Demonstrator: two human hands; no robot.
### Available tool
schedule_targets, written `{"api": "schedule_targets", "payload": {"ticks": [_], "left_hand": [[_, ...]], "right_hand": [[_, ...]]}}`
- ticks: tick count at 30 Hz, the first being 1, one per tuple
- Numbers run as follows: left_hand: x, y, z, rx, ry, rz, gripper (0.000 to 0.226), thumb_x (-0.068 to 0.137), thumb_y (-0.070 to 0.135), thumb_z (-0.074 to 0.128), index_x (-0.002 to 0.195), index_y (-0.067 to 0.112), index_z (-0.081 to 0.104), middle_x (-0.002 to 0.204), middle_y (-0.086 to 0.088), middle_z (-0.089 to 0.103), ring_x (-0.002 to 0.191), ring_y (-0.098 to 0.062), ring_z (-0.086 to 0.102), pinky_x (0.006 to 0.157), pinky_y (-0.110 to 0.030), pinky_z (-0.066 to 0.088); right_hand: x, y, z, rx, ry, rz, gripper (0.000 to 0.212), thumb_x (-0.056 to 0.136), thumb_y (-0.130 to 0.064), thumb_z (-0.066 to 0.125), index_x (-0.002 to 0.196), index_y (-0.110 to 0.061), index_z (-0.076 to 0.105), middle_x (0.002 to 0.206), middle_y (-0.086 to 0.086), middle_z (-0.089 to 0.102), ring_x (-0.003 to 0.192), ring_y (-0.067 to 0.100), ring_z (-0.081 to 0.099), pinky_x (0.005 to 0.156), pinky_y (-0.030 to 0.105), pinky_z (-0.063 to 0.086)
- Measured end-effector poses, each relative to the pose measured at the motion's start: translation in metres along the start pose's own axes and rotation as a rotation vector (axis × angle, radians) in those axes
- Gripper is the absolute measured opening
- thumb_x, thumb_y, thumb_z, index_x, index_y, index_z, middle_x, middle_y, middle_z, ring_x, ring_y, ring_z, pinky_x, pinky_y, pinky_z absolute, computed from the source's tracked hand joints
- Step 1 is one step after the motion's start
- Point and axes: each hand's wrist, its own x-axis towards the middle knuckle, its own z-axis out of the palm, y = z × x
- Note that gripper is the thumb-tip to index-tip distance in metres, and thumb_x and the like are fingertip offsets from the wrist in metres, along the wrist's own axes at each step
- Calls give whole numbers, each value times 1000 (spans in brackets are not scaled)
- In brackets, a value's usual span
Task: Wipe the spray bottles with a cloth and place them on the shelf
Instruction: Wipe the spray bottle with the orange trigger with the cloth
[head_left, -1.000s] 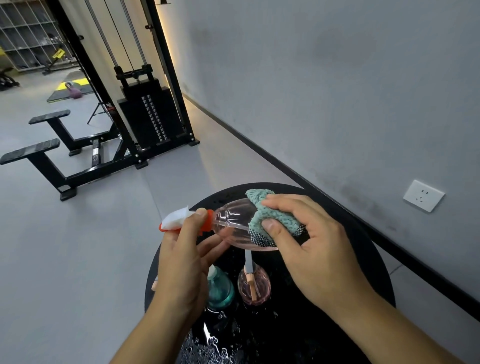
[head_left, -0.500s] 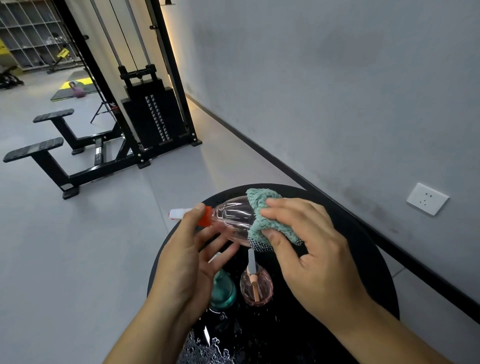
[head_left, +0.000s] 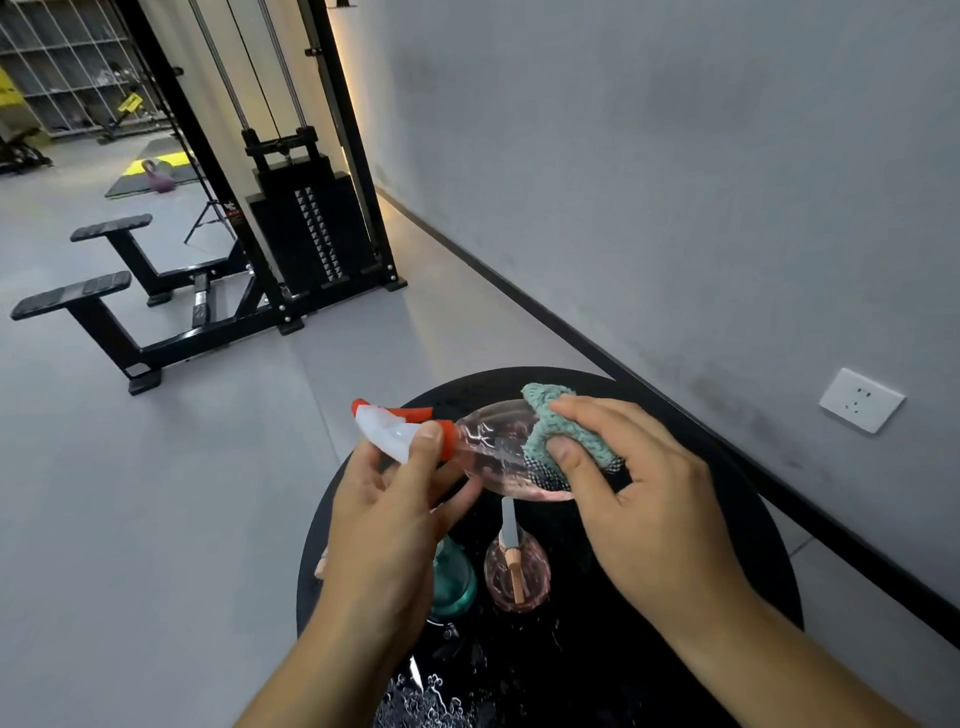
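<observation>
I hold a clear pink spray bottle (head_left: 491, 447) on its side above the round black table (head_left: 727, 519). My left hand (head_left: 384, 525) pinches its orange neck, below the white and orange spray head (head_left: 387, 423). My right hand (head_left: 639, 499) grips a teal cloth (head_left: 558, 421) pressed against the bottle's body. Under my hands two more bottles stand on the table: a teal one (head_left: 454, 579), partly hidden by my left hand, and a pink one (head_left: 517, 571).
The table top is wet, with droplets near its front (head_left: 426, 701). A black cable weight machine (head_left: 306, 228) and its bench (head_left: 104, 291) stand on the grey floor at the left. A grey wall with a white socket (head_left: 861, 399) runs along the right.
The bottle has turned in my left hand, so its white spray head now shows broadside. My right hand has slid the cloth slightly along the bottle's body.
</observation>
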Motion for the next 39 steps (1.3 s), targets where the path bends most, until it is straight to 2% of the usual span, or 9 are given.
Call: {"api": "schedule_targets", "payload": {"ticks": [4,10,15,20,26,29,31,36,39], "left_hand": [[0,-4,0,36,-17,19,28,100,16,67,127,8,65,111,-18,78,91,-25,77,74,-35,66],[3,-5,-2,34,1,52,31,99,16,67,129,8,66,114,-16,78,98,-27,76,86,-45,66],[-1,-14,4,102,-46,86,36,96,20,69,129,7,66,113,-10,79,105,-26,78,86,-42,66],[5,-14,2,113,-20,100,31,98,17,69,127,8,68,114,-10,79,106,-25,78,88,-45,65],[3,-18,2,136,-55,89,27,99,16,68,126,13,69,111,-7,80,100,-19,78,85,-38,66],[3,-15,-2,137,-43,111,28,99,16,67,127,13,69,111,-8,80,104,-22,78,88,-42,65],[4,-14,-4,140,-38,123,28,100,15,66,128,14,69,113,-9,79,108,-23,77,91,-44,64],[1,-18,0,156,-56,128,23,101,15,64,123,10,69,114,-6,80,107,-20,77,94,-44,63],[2,-15,-2,168,-52,150,23,103,14,63,125,14,70,116,-6,80,110,-20,77,98,-48,61]], "right_hand": [[2,-4,-1,-35,-75,-36,30,97,-19,68,125,-28,71,123,-21,64,118,0,61,94,16,54],[4,2,-8,-70,-52,42,27,98,-19,66,124,-26,71,118,-22,64,113,-2,61,90,7,49],[1,-3,0,-91,-144,-30,31,98,-20,66,127,-28,69,125,-23,61,123,-1,56,102,21,50],[7,6,-7,-93,-97,71,27,98,-20,66,125,-24,71,116,-22,64,110,-11,58,87,2,45],[3,-2,3,-72,-183,-9,31,98,-20,67,129,-26,70,128,-19,63,123,0,58,99,24,55],[7,1,-2,-82,-148,38,27,98,-19,66,125,-25,71,117,-22,64,112,-9,58,88,5,48],[10,4,-6,-64,-134,90,27,98,-19,66,124,-25,71,113,-23,64,107,-14,57,80,-1,45],[4,1,-3,-47,-155,25,32,98,-18,67,129,-25,71,123,-20,65,117,-6,59,94,10,51],[7,4,-5,-58,-126,45,29,98,-17,67,126,-24,71,118,-21,65,111,-10,59,87,4,49]]}}
